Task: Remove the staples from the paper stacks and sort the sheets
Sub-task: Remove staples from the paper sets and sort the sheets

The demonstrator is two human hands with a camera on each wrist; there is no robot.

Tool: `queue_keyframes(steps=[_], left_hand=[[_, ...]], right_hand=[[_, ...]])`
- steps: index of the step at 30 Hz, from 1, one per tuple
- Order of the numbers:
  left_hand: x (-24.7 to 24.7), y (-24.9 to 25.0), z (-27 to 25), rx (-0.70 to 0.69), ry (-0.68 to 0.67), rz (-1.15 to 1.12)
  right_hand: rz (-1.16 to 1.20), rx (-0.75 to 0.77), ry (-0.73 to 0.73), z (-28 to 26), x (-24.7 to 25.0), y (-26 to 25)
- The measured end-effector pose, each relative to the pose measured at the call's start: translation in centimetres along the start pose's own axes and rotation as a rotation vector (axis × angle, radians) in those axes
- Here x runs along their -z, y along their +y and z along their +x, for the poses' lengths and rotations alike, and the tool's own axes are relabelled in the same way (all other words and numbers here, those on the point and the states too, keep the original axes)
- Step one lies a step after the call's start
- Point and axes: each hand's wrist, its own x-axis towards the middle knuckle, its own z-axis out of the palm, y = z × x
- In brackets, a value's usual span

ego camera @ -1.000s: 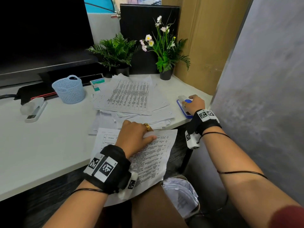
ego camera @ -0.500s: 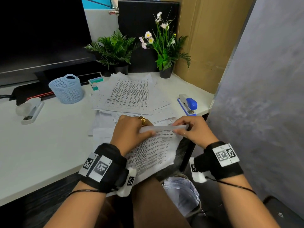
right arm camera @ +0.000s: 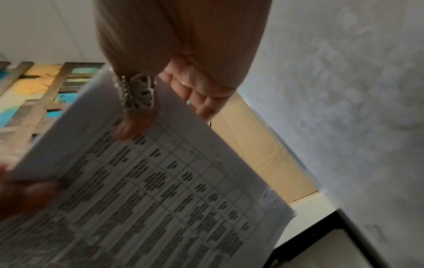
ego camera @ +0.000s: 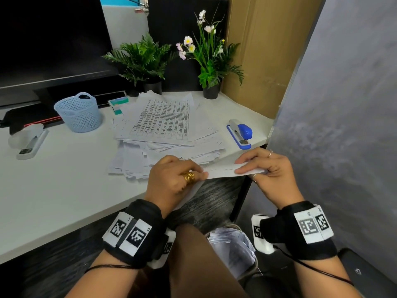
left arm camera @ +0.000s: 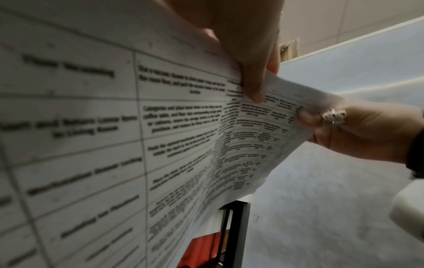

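A stapled paper stack [ego camera: 223, 169] with printed tables is held up off the white desk's [ego camera: 64, 190] front right corner, tilted nearly edge-on in the head view. My left hand [ego camera: 171, 179] pinches its left part, thumb under the printed face [left arm camera: 183, 127]. My right hand [ego camera: 266, 168] pinches the right end, fingers on top and a ringed finger underneath [right arm camera: 137, 101]. The staple itself does not show. A loose pile of printed sheets [ego camera: 163, 125] lies on the desk just behind the hands.
A blue stapler [ego camera: 240, 133] lies near the desk's right edge, and a white stapler [ego camera: 30, 140] at the far left. A blue basket [ego camera: 78, 112], a staple box [ego camera: 118, 105] and two potted plants [ego camera: 210, 61] stand behind. A bin with crumpled paper [ego camera: 232, 250] sits below. A grey partition [ego camera: 343, 125] closes the right.
My right hand left the blue stapler and took the stack's right end. Both hands lifted the stack off the desk and tipped its printed face downward.
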Motion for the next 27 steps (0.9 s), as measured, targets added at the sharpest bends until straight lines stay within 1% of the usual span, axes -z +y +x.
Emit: queue_keyframes(steps=[2,3,6,7,8,9,12,13,15,17,18,20,21,23,27], left_hand=[[-0.4,0.1,-0.1,0.007,0.008,-0.060],[-0.6,0.0,-0.2,0.029,0.001,-0.111],[-1.6,-0.2,-0.7,0.195,-0.014,-0.241],[-2.1,-0.2,-0.7,0.255,-0.048,-0.240],[-2.6,-0.2,-0.7,0.292,-0.104,-0.217],[-3.1,-0.2,-0.6,0.292,-0.174,-0.160],[-4.7,-0.7,-0.1,0.175,-0.328,0.060],[-5.1,-0.9,0.3,0.144,-0.364,0.134],[-6.1,-1.5,1.2,0.105,-0.424,0.290],[-6.8,-1.9,2.0,0.115,-0.514,0.403],[-7.3,-2.2,2.2,0.142,-0.575,0.422],[-8.3,-2.8,2.2,0.242,-0.715,0.427],[-8.8,-3.1,2.0,0.268,-0.757,0.446],[-9.5,-3.6,1.5,0.270,-0.800,0.486],[-9.6,-3.9,1.3,0.242,-0.823,0.517]], right_hand=[[-0.042,-0.068,-0.021,-0.2,0.7,-0.5],[-0.077,-0.114,-0.056,-0.2,1.1,-0.6],[-0.314,-0.231,-0.254,-0.8,2.3,0.1],[-0.384,-0.248,-0.313,-1.0,2.5,0.2],[-0.451,-0.252,-0.342,-1.3,2.6,0.2],[-0.521,-0.263,-0.362,-1.5,2.8,0.1],[-0.732,-0.360,-0.450,-2.3,2.9,-0.3],[-0.764,-0.406,-0.480,-2.6,2.9,0.0],[-0.784,-0.498,-0.511,-3.0,2.8,1.3],[-0.809,-0.568,-0.554,-3.3,2.4,3.6],[-0.819,-0.610,-0.587,-3.4,1.9,4.9],[-0.801,-0.697,-0.661,-3.6,0.9,7.2],[-0.784,-0.741,-0.696,-3.8,0.2,8.4],[-0.759,-0.826,-0.735,-4.2,-1.2,11.1],[-0.750,-0.957,-0.765,-6.1,-4.1,16.4]])
